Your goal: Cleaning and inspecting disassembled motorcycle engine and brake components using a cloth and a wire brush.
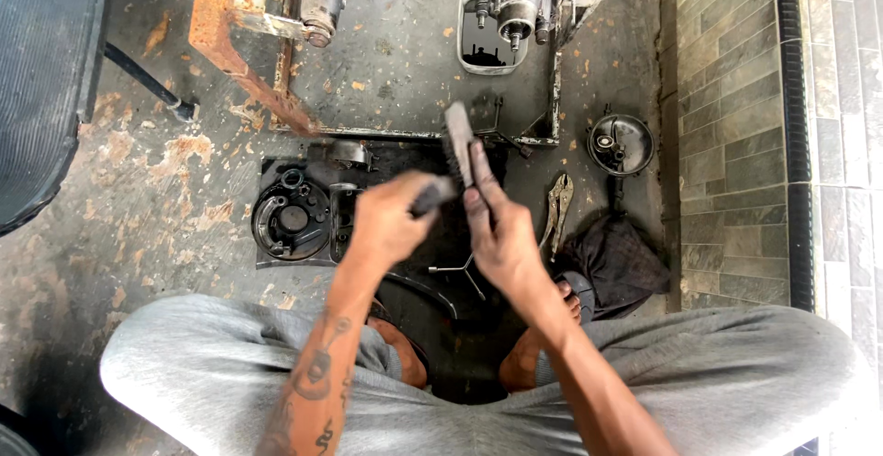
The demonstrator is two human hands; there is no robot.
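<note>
My left hand [391,221] is closed around a small dark part [432,196], blurred by motion. My right hand [501,235] grips a wire brush [457,141] with a pale wooden handle, its head pointing away from me and lying against the dark part. Both hands hover over a black rubber mat [276,253] on the stained concrete floor. My knees in grey trousers frame the bottom of the view.
A round brake plate [291,223] lies on the mat at the left. Locking pliers [556,207], a dark rag [618,263] and a round metal cover [621,145] lie to the right. An engine casing [501,5] and rusty frame [230,42] stand ahead. A tiled wall [736,125] runs along the right.
</note>
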